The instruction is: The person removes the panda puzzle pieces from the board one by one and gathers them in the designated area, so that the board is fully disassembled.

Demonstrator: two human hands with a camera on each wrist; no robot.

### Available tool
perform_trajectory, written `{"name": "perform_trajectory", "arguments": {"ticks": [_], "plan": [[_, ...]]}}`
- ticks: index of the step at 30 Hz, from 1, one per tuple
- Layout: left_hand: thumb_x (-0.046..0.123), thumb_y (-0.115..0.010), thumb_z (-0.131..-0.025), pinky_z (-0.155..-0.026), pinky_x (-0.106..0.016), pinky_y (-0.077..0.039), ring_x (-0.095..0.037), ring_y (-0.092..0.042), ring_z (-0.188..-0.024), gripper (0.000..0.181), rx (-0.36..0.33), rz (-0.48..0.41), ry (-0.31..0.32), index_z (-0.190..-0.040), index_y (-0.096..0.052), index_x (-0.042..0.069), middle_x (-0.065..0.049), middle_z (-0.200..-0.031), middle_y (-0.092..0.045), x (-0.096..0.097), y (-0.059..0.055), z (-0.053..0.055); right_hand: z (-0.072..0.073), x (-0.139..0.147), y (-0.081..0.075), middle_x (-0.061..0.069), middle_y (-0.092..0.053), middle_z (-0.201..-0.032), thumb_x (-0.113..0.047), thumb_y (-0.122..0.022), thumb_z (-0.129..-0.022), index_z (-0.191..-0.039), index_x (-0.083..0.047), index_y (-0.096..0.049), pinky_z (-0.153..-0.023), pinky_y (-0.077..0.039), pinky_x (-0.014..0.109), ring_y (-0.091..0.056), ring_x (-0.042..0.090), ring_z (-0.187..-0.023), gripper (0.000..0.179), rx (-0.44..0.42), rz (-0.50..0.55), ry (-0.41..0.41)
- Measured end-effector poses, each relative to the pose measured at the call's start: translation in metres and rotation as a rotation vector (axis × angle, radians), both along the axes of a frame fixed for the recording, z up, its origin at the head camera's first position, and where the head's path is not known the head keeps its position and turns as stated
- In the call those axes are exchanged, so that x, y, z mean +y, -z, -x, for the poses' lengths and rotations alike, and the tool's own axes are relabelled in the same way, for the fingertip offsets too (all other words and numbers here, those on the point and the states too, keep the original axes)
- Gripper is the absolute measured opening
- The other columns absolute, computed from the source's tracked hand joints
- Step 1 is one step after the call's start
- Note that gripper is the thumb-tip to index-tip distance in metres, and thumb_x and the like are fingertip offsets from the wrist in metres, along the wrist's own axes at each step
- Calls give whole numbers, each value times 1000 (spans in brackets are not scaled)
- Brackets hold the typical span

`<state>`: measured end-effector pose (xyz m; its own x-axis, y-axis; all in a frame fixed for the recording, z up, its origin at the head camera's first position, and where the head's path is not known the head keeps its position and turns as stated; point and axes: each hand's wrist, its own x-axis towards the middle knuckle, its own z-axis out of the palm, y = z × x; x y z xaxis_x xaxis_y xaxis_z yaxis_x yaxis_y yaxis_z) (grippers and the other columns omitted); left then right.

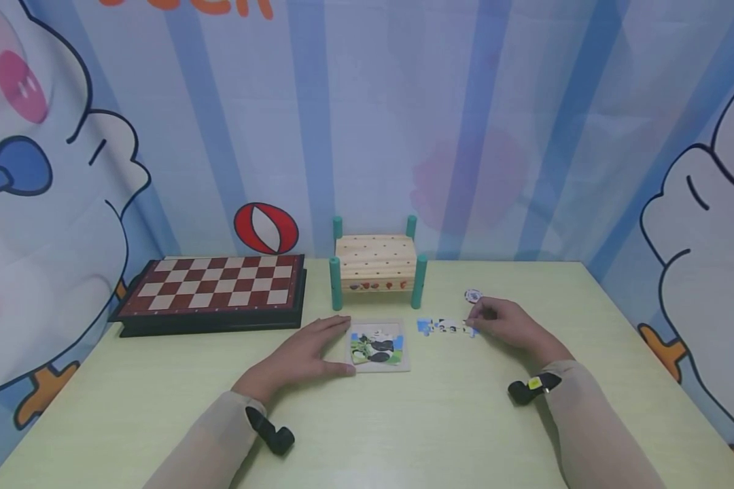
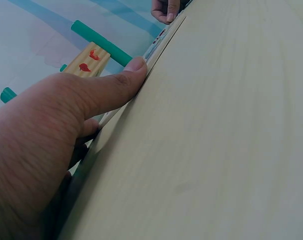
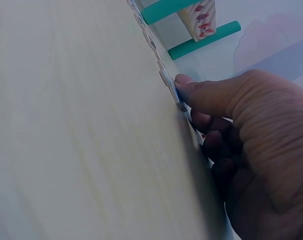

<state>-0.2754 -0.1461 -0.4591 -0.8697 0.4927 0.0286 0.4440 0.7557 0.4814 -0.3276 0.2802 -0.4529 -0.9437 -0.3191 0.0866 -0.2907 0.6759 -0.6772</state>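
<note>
A square puzzle tray (image 1: 393, 368), partly filled with a panda picture, lies on the table in the head view. My left hand (image 1: 300, 356) spreads along its left side, thumb at the near corner and fingers at the far one. To the right lies a short row of joined puzzle pieces (image 1: 446, 326) with blue and panda parts. At the row's right end my right hand (image 1: 506, 327) pinches a puzzle piece (image 3: 178, 98) between thumb and curled fingers. In the right wrist view that piece is low at the tabletop, its far side hidden by the thumb.
A small wooden stand (image 1: 376, 261) with green posts is behind the tray. Left of it sits a checkered game board (image 1: 214, 288) on a dark box. A round token (image 1: 473, 295) lies beyond my right hand. A printed curtain (image 1: 391, 136) hangs behind the table (image 1: 404, 435).
</note>
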Motion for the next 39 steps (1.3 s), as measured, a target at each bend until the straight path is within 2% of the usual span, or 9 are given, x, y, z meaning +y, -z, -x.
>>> {"name": "perform_trajectory", "arguments": {"ticks": [5, 16, 24, 29, 34, 39], "plan": [[72, -67, -80, -121, -48, -26, -20, -24, -151, 96, -3, 0, -1, -157, -37, 24, 7, -162, -32, 0, 0, 0, -1, 0, 0, 3, -62, -94, -24, -69, -97, -96, -15, -70, -84, -42, 39, -53, 24, -92, 9, -15, 7, 16], [71, -68, -80, -121, -47, -25, -20, -24, -151, 96, -6, 0, -3, -157, -37, 23, 7, -162, -31, 0, -1, -1, -1, 0, -1, 4, -64, -96, -22, -67, -98, -96, -13, -70, -86, -43, 40, -54, 24, -94, 9, -20, 29, 16], [72, -67, -80, -121, -47, -26, -20, -24, -151, 96, -3, -4, -6, -157, -38, 23, 7, -162, -32, 0, 0, -1, 0, -1, 1, 4, -58, -89, -24, -71, -95, -95, -15, -69, -78, -41, 38, -51, 24, -86, 9, -24, 21, 15], [73, -67, -80, -121, -47, -25, -20, -24, -151, 96, -3, -10, -6, -157, -37, 24, 8, -162, -31, -1, 1, 0, 1, -1, 0, 4, -60, -92, -26, -70, -96, -96, -15, -69, -80, -42, 38, -52, 25, -88, 11, -25, 17, 19], [72, -67, -80, -121, -48, -25, -20, -24, -151, 96, -5, -12, -7, -157, -38, 24, 8, -162, -32, -1, 1, 0, 0, -1, -1, 4, -65, -101, -32, -67, -98, -100, -14, -71, -88, -44, 40, -55, 25, -96, 19, -9, 20, 30], [71, -68, -80, -121, -48, -25, -21, -24, -151, 95, -6, -7, -6, -157, -38, 23, 6, -162, -32, 0, -1, -1, -2, -8, -8, 5, -66, -105, -39, -63, -100, -104, -12, -69, -87, -46, 40, -57, 23, -98, 27, 16, 29, 39]]}}
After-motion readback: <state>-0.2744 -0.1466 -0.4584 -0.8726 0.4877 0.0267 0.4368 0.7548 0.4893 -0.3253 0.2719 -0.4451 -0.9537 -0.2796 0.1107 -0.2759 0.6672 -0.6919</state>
